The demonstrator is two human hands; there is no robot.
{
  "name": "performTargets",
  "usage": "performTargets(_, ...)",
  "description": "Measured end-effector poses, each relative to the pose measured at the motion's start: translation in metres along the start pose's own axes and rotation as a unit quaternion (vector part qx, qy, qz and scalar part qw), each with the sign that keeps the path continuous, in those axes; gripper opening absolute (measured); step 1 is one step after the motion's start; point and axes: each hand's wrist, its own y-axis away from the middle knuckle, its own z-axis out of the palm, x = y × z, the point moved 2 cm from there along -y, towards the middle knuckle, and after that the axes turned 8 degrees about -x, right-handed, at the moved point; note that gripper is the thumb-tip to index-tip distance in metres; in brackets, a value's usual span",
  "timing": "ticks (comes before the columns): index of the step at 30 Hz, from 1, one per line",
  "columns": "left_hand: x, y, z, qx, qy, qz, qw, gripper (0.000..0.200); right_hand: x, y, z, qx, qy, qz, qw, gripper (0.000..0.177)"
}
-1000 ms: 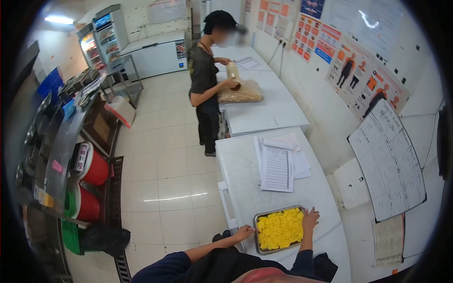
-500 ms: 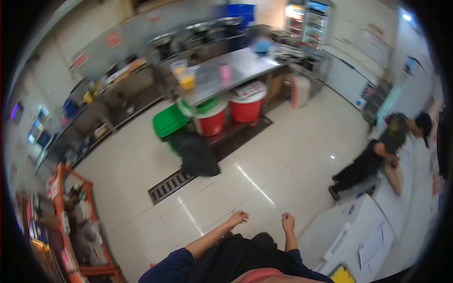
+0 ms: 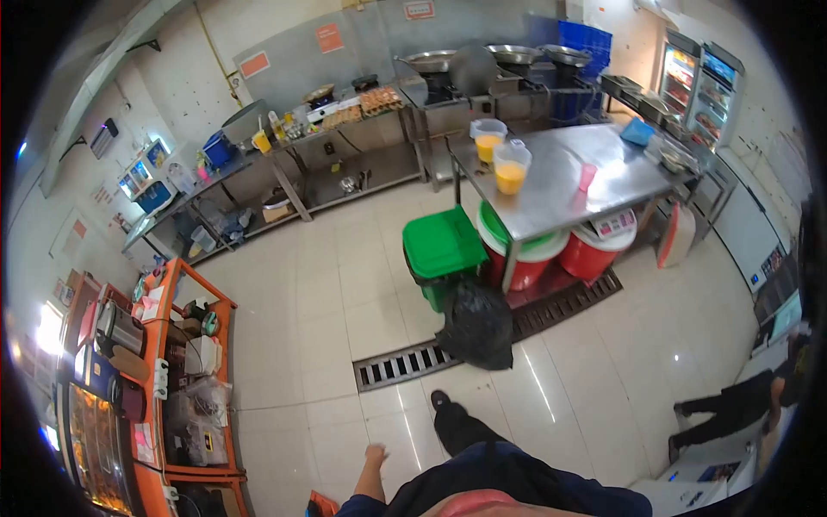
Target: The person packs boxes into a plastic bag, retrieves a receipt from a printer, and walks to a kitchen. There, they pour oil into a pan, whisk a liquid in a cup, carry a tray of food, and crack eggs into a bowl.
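My left hand (image 3: pixel 376 451) hangs low over the tiled floor, left of my body. Nothing shows in it; its fingers are loosely bent, the thumb a little apart. My right hand is out of view. One shoe (image 3: pixel 440 400) is stretched forward on the floor. Ahead of it lies a black plastic bag (image 3: pixel 476 326), slumped against a green lidded bin (image 3: pixel 444 242). Close to my left arm, an orange object (image 3: pixel 322 504) shows at the bottom edge; I cannot make out what it is.
A metal floor grate (image 3: pixel 401 366) runs past the bag. Behind stands a steel table (image 3: pixel 560 172) with jugs of yellow liquid (image 3: pixel 510 177) and a pink cup (image 3: pixel 587 177); red tubs (image 3: pixel 594 254) sit beneath. An orange shelf rack (image 3: pixel 164 345) is left. A person (image 3: pixel 732 405) stands right.
My view has swung left, so the table and bin now sit further right and the orange rack shows more fully. My right hand has left the view. One foot has come forward.
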Motion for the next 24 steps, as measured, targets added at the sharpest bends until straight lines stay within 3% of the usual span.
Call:
performTargets(1, -0.026, 0.011, 0.011, -0.067, -0.034, -0.025, 0.997, 0.034, -0.040, -0.011, -0.020, 0.002, -0.003, 0.015, 1.000, 0.020)
performTargets(2, -0.059, 0.033, 0.014, -0.028, -0.078, -0.002, 0.997, 0.026, -0.086, -0.020, -0.044, 0.011, -0.001, 0.030, 0.999, 0.020)
performTargets(3, -0.074, 0.042, 0.017, -0.085, 0.165, -0.263, 0.947, 0.023, -0.138, -0.034, -0.067, 0.030, 0.033, 0.009, 0.999, 0.019)
performTargets(4, -0.068, 0.036, 0.020, -0.174, 0.315, -0.262, 0.896, 0.020, -0.205, -0.036, -0.100, 0.092, 0.204, -0.202, 0.953, 0.019)
performTargets(5, -0.078, 0.040, 0.022, -0.144, 0.414, -0.348, 0.829, 0.021, -0.264, -0.031, -0.121, 0.138, 0.359, -0.398, 0.833, 0.019)
performTargets(6, -0.086, 0.038, 0.012, -0.096, 0.505, -0.398, 0.759, 0.021, -0.339, -0.087, -0.126, 0.083, -0.006, -0.218, 0.972, 0.019)
performTargets(7, -0.091, 0.033, 0.000, -0.045, 0.602, -0.435, 0.668, 0.022, -0.424, -0.096, -0.135, 0.192, 0.150, -0.347, 0.906, 0.021)
performTargets(8, -0.097, 0.025, -0.008, 0.006, 0.688, -0.457, 0.564, 0.022, -0.509, -0.040, -0.166, 0.266, 0.252, -0.413, 0.834, 0.019)
performTargets(9, -0.102, 0.016, -0.011, 0.044, 0.739, -0.466, 0.485, 0.023, -0.587, 0.026, -0.185, 0.284, 0.211, -0.486, 0.799, 0.021)
performTargets(10, -0.103, 0.006, -0.017, 0.069, 0.751, -0.480, 0.448, 0.024, -0.683, 0.026, -0.188, 0.314, 0.285, -0.512, 0.747, 0.023)
performTargets(11, -0.105, 0.004, -0.022, 0.064, 0.753, -0.489, 0.436, 0.024, -0.757, 0.066, -0.190, 0.330, 0.206, -0.613, 0.688, 0.023)
performTargets(12, -0.106, -0.004, -0.034, 0.073, 0.686, -0.501, 0.522, 0.027, -0.839, 0.098, -0.189, 0.274, 0.267, -0.612, 0.692, 0.026)
performTargets(13, -0.106, -0.022, -0.047, 0.081, 0.613, -0.502, 0.604, 0.031, -0.897, 0.150, -0.184, 0.239, 0.176, -0.619, 0.728, 0.025)
performTargets(15, -0.110, -0.054, -0.050, -0.030, 0.531, -0.568, 0.628, 0.039, -0.999, 0.218, -0.169, 0.166, 0.122, -0.719, 0.663, 0.026)
performTargets(17, -0.136, -0.088, -0.067, -0.067, 0.522, -0.568, 0.633, 0.036, -1.059, 0.314, -0.161, -0.078, 0.011, -0.694, 0.716, 0.022)
performTargets(20, -0.200, -0.148, -0.106, -0.092, 0.505, -0.549, 0.659, 0.031, -1.114, 0.331, -0.149, -0.070, -0.014, -0.706, 0.705, 0.019)
performTargets(22, -0.268, -0.206, -0.141, -0.085, 0.489, -0.519, 0.696, 0.028, -1.128, 0.247, -0.132, -0.035, 0.008, -0.687, 0.726, 0.017)
performTargets(23, -0.302, -0.241, -0.168, -0.079, 0.481, -0.492, 0.721, 0.027, -1.122, 0.188, -0.124, 0.105, 0.091, -0.678, 0.722, 0.018)
performTargets(24, -0.341, -0.281, -0.191, -0.071, 0.461, -0.456, 0.757, 0.025, -1.097, 0.177, -0.127, 0.121, 0.154, -0.615, 0.764, 0.019)
